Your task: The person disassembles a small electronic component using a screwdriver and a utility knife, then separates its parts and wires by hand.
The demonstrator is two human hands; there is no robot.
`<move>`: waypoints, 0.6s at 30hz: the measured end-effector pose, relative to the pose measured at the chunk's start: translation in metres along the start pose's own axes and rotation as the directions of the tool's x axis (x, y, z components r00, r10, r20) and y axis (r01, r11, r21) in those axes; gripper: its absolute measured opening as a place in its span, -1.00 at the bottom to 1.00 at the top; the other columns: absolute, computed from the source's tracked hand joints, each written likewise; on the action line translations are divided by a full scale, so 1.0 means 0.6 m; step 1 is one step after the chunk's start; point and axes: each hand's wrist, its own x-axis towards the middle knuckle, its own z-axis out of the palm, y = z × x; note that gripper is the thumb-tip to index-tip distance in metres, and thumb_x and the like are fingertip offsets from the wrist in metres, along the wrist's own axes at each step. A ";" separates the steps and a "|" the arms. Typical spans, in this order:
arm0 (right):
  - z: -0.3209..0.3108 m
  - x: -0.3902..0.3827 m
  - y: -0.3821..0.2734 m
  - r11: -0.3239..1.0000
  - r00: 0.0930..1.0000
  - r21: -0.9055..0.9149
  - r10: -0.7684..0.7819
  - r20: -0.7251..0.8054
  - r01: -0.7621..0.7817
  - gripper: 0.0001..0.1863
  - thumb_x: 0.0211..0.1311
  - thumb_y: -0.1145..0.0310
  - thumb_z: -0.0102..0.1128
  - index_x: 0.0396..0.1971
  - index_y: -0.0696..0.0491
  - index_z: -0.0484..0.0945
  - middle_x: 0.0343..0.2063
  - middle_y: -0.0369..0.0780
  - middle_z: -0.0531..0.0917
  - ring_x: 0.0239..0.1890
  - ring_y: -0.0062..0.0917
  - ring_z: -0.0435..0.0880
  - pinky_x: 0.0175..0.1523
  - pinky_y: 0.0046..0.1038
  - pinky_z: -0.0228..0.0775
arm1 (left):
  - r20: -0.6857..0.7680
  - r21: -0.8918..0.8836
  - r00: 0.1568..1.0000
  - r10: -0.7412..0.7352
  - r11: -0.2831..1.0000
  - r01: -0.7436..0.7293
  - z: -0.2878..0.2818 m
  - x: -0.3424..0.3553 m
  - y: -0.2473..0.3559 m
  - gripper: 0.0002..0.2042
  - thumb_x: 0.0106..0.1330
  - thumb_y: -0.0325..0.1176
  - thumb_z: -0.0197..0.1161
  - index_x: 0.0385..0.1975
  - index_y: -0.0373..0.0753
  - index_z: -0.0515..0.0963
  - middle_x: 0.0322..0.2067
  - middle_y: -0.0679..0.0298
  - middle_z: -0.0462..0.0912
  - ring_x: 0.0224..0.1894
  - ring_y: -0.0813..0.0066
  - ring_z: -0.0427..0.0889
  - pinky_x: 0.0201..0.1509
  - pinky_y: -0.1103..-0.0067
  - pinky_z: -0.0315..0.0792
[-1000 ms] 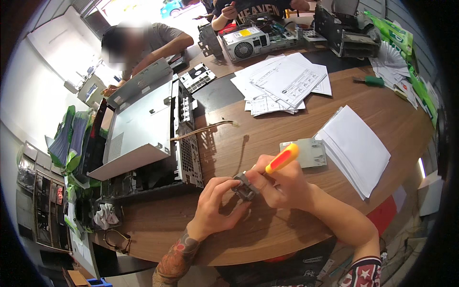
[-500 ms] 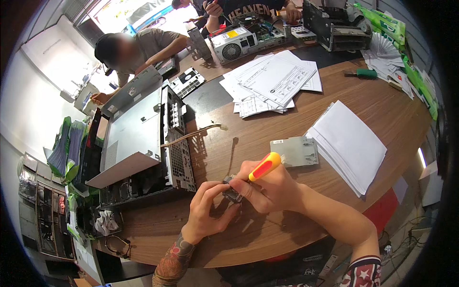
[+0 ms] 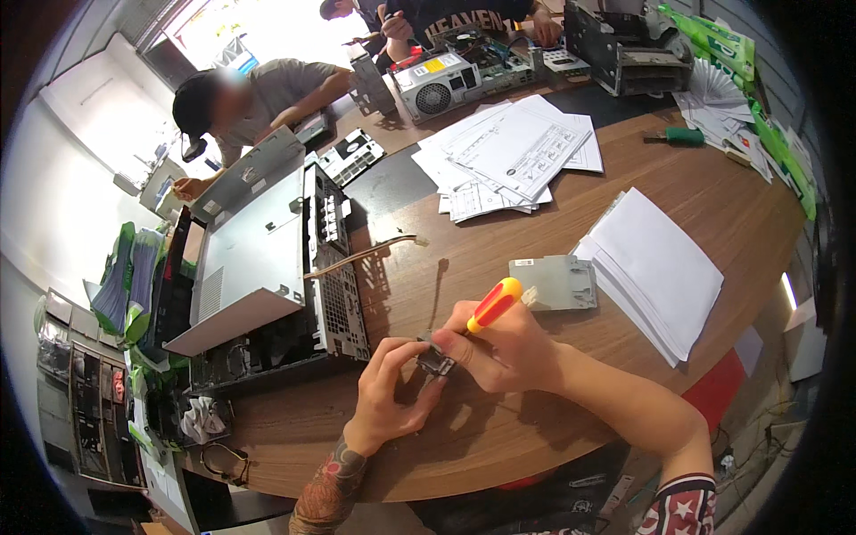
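My left hand (image 3: 390, 399) pinches a small dark part (image 3: 435, 360) between thumb and fingers, just above the wooden table. I cannot make out exactly what kind of part it is; a thin cable seems to run away from it. My right hand (image 3: 506, 349) is closed round a screwdriver (image 3: 496, 305) with a yellow and red handle, its butt pointing up and to the right. The tool's tip is hidden behind my right fingers, close to the dark part. Beyond my right hand lies a flat grey metal plate (image 3: 555, 283).
An opened computer case (image 3: 245, 267) fills the left of the table (image 3: 642, 169), a brown cable (image 3: 361, 256) sticking out. White sheets (image 3: 655, 267) lie right, printed papers (image 3: 517, 152) farther back. A green-handled tool (image 3: 683, 136) lies far right. Other people work across the table.
The scene has shifted very slightly in the view. Both hands keep the same grip on the dark part and the screwdriver. The co-worker on the left has moved their head a little.
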 end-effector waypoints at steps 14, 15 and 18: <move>-0.006 0.001 -0.002 0.998 0.999 -0.051 0.040 0.014 -0.039 -0.84 0.31 0.40 0.31 -0.44 0.15 0.61 -0.63 -0.15 0.60 -0.67 -0.31 0.60 -0.55 -0.35 0.37 | 0.007 -0.011 1.000 -0.024 1.000 0.025 0.002 -0.001 0.007 -0.48 0.04 -0.52 0.51 0.05 -0.28 0.50 -0.14 0.06 0.57 -0.18 0.16 0.64 -0.14 0.44 0.55; -0.006 0.002 -0.001 0.997 0.999 -0.061 0.039 0.008 -0.038 -0.84 0.31 0.41 0.31 -0.45 0.15 0.61 -0.63 -0.15 0.60 -0.68 -0.31 0.59 -0.56 -0.35 0.37 | 0.006 -0.007 1.000 -0.020 1.000 0.020 0.002 0.000 0.006 -0.48 0.04 -0.52 0.51 0.05 -0.28 0.50 -0.14 0.06 0.57 -0.18 0.16 0.64 -0.14 0.44 0.55; -0.005 0.002 -0.003 0.998 0.999 -0.051 0.049 0.012 -0.048 -0.84 0.30 0.42 0.31 -0.46 0.15 0.60 -0.62 -0.14 0.61 -0.69 -0.31 0.58 -0.55 -0.35 0.36 | 0.000 -0.010 1.000 -0.020 1.000 0.020 0.001 -0.003 0.007 -0.48 0.04 -0.51 0.51 0.05 -0.28 0.50 -0.14 0.05 0.57 -0.18 0.15 0.64 -0.15 0.43 0.56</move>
